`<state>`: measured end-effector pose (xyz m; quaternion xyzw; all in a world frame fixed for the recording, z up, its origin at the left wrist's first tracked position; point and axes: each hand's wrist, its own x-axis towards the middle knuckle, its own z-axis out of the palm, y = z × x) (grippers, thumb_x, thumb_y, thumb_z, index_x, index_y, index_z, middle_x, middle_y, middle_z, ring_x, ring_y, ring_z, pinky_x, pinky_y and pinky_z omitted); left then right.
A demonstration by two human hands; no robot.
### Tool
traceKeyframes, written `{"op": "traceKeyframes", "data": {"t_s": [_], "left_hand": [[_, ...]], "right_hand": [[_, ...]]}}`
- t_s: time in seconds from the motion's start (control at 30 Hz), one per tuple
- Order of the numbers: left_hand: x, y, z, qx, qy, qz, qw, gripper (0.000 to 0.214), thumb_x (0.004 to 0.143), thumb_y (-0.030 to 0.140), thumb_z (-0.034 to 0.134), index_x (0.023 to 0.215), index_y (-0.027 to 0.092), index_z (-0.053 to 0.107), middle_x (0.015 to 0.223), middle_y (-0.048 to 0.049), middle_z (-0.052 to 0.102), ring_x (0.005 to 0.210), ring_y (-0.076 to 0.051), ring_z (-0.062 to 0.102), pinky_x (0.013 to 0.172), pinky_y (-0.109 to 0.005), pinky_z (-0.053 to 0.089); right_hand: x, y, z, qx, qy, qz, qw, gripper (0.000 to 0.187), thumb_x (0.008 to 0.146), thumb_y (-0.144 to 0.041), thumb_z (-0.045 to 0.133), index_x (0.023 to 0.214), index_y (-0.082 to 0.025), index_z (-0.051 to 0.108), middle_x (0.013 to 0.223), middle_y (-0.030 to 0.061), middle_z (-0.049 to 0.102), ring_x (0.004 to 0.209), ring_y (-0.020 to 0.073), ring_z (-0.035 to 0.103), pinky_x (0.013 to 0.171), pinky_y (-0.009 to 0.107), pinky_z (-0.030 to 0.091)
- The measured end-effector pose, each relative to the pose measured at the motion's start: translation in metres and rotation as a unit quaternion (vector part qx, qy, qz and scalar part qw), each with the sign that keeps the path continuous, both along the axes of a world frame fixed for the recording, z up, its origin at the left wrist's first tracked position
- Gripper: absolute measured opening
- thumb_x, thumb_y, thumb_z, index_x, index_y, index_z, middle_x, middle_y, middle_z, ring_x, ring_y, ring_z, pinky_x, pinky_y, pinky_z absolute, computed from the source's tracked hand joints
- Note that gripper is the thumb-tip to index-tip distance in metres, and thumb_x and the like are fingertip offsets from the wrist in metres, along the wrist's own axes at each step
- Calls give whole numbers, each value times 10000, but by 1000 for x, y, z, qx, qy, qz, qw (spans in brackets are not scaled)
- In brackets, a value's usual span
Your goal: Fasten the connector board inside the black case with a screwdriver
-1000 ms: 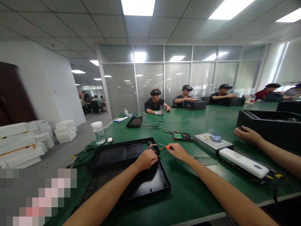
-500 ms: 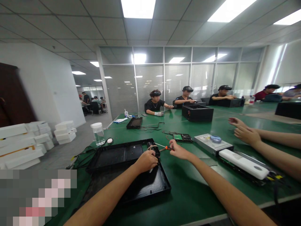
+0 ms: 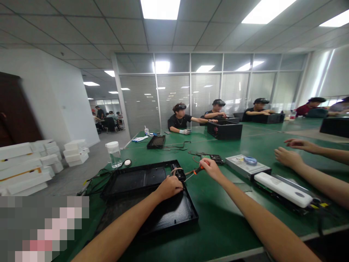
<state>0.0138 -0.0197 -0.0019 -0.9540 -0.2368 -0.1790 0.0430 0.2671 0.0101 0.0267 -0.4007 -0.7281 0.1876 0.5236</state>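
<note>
A black plastic case panel (image 3: 136, 180) lies on the green table (image 3: 218, 225) in front of me. My left hand (image 3: 169, 187) is closed and rests on its near half, beside a small black part with a coiled cable (image 3: 177, 171). What its fingers hold I cannot make out. My right hand (image 3: 214, 169) is shut on a screwdriver with an orange and black handle (image 3: 196, 171). The screwdriver's tip points down-left toward the small part.
A silver drive with a blue tape roll (image 3: 247, 165) and a white bar-shaped device (image 3: 283, 189) lie to the right. A co-worker's two hands (image 3: 289, 156) hover there. A circuit board (image 3: 214, 157), a water jar (image 3: 113, 154), and a black box (image 3: 224, 130) stand farther off. Other people sit along the far side.
My right hand has lifted the screwdriver and tilted its handle up and to the right. The co-worker's hands moved apart, and the black box across the table slid left.
</note>
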Motion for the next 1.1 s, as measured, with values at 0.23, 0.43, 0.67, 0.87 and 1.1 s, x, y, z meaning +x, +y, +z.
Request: {"op": "traceKeyframes", "data": {"t_s": [0.23, 0.43, 0.67, 0.87, 1.1], "left_hand": [[0, 4, -4, -66, -75, 61, 993, 123, 765, 248, 596, 871, 205, 642, 858, 3, 652, 834, -142, 548, 792, -240, 375], [-1, 5, -3, -76, -70, 50, 993, 120, 766, 248, 595, 861, 207, 655, 865, 5, 660, 836, -134, 559, 811, -233, 375], [-1, 5, -3, -67, -68, 53, 994, 121, 775, 256, 588, 862, 205, 655, 869, 10, 662, 830, -135, 561, 812, -242, 379], [0, 4, -2, -63, -65, 56, 994, 139, 776, 256, 589, 888, 202, 652, 873, 8, 662, 830, -133, 561, 795, -233, 381], [0, 5, -2, -67, -65, 51, 994, 115, 776, 247, 589, 853, 207, 665, 814, 17, 664, 788, -124, 564, 771, -216, 385]], "right_hand": [[-14, -15, 0, 26, -113, 4, 993, 288, 793, -372, 447, 646, -162, 578, 552, -13, 522, 512, 109, 434, 516, 223, 320], [-13, -15, 1, 46, -98, -10, 994, 297, 812, -357, 417, 649, -161, 569, 582, -3, 536, 537, 117, 459, 546, 229, 340], [-14, -15, 3, 24, -101, -13, 995, 293, 799, -387, 424, 660, -171, 564, 590, 3, 540, 556, 130, 465, 560, 236, 353], [-16, -16, 5, 28, -94, -14, 995, 312, 806, -396, 408, 651, -170, 555, 580, 0, 524, 556, 129, 459, 554, 231, 340], [-20, -25, 10, 53, -153, -21, 987, 317, 813, -396, 410, 646, -171, 559, 561, -7, 521, 521, 115, 441, 536, 223, 312]]}}
